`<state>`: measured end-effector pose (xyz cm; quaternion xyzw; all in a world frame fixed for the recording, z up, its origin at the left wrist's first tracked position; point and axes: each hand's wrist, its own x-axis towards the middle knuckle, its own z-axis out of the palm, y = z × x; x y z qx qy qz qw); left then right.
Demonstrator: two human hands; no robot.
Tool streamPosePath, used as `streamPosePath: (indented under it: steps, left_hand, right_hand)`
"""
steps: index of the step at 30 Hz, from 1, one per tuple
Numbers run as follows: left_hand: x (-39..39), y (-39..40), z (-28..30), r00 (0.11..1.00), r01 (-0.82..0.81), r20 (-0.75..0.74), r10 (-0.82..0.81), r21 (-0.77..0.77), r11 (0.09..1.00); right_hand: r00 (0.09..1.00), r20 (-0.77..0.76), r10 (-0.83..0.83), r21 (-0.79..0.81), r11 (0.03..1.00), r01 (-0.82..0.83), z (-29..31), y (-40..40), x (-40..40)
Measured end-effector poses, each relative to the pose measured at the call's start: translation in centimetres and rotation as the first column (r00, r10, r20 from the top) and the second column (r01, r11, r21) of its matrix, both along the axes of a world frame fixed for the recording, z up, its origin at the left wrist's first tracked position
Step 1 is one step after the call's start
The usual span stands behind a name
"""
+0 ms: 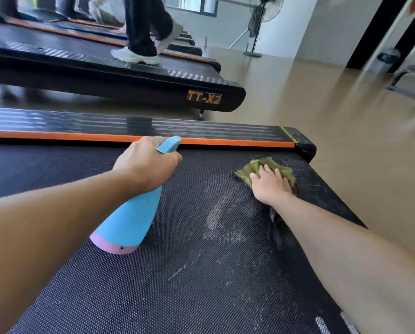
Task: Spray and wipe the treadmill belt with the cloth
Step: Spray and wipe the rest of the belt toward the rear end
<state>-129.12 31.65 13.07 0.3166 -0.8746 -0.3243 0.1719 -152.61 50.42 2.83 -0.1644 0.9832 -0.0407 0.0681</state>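
The dark textured treadmill belt (182,273) fills the lower view, with pale wet streaks near its middle. My left hand (146,162) grips the neck of a blue spray bottle (131,220) with a pink base, held tilted above the belt, its nozzle pointing toward the far end. My right hand (270,188) presses flat on an olive-green cloth (264,166) lying on the belt near its rear right corner.
An orange strip and a black ribbed side rail (134,126) border the belt's left side. Another treadmill (153,78) stands beyond, with a person's legs in white shoes (134,55) on it. Tan floor lies to the right; a standing fan (261,22) is at the back.
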Motion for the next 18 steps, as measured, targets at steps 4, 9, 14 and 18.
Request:
streamPosePath:
  steps: [4, 9, 14, 18]
  left_hand:
    - [-0.8, 0.0, -0.1, 0.999, 0.021, 0.046, -0.021, 0.008, 1.0]
    - [-2.1, 0.2, -0.3, 0.995, 0.029, 0.097, -0.031, 0.024, 0.999]
    - [-2.3, -0.1, -0.5, 0.99, 0.057, 0.123, -0.063, 0.052, 0.997]
    - [-2.7, -0.5, -0.9, 0.989, 0.072, 0.128, -0.077, 0.044, 0.996]
  right_hand:
    - [0.943, -0.003, 0.334, -0.062, 0.941, -0.333, -0.1, -5.7, 2.5]
    - [0.737, 0.012, 0.675, -0.147, 0.731, -0.667, -0.7, -10.6, 4.5]
    - [0.961, -0.03, 0.275, 0.07, 0.96, -0.273, -1.0, -6.0, -5.2]
    - [0.998, -0.016, 0.06, 0.013, 0.998, -0.06, -0.8, -4.5, -5.6]
